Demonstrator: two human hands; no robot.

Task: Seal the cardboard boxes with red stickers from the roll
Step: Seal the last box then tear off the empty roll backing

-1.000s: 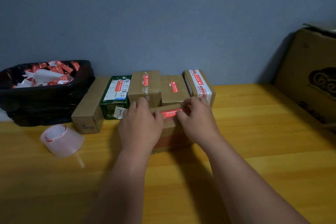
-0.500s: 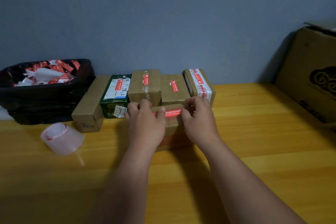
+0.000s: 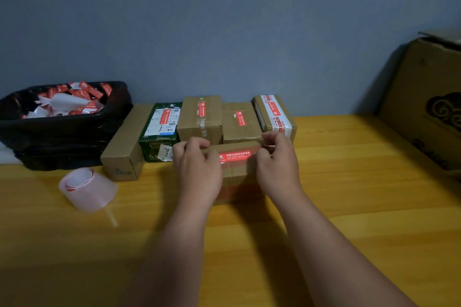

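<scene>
left hand [image 3: 197, 169] lifted, fingers curled

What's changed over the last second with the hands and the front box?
Both hands have lifted their fingers from pressing flat on the front box: the left hand and right hand now curl at its ends beside the red sticker. The box, the roll and the back row of boxes stayed put.

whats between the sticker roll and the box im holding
In the head view, only bare wooden tabletop lies between the sticker roll and the held box, up to the left hand at that box's left end.
</scene>
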